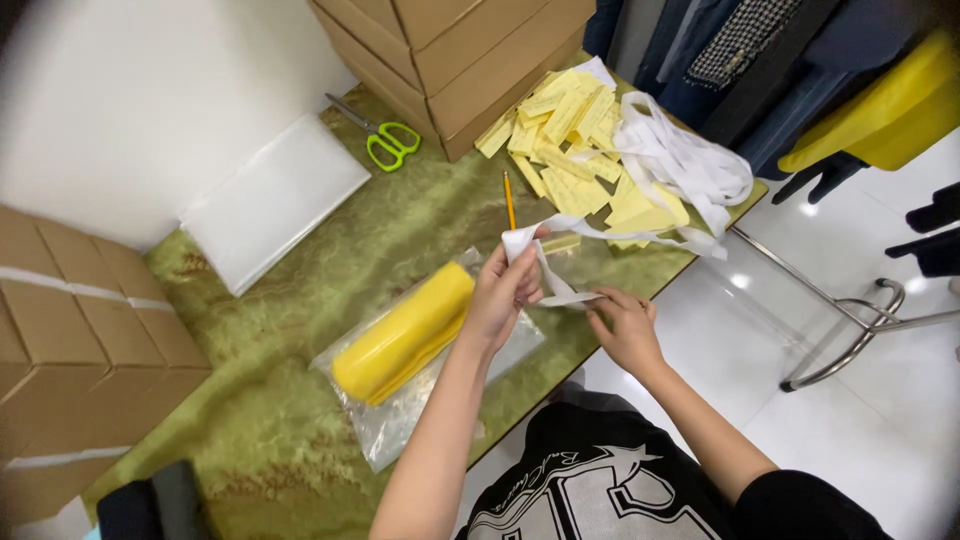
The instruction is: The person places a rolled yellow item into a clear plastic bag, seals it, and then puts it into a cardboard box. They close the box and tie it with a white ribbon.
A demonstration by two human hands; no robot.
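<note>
A white paper strip [560, 292] ran between both hands above the table's near edge, trailing right to a loose heap of white strips [690, 160]. The left hand [503, 292] pinched its upper end between thumb and fingers; the right hand [625, 325] gripped its lower end, fingers closed. Just left lay a yellow roll [405, 332] on a clear plastic bag [400, 425]. Beyond lay a pencil [508, 198], yellow labels [565, 130] and green-handled scissors [385, 140] on the green table [300, 330].

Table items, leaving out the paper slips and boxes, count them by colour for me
Yellow: 2, the yellow roll and the pencil
Green: 1, the scissors
White: 2, the white strip and the flat white packet
Total: 5
</note>
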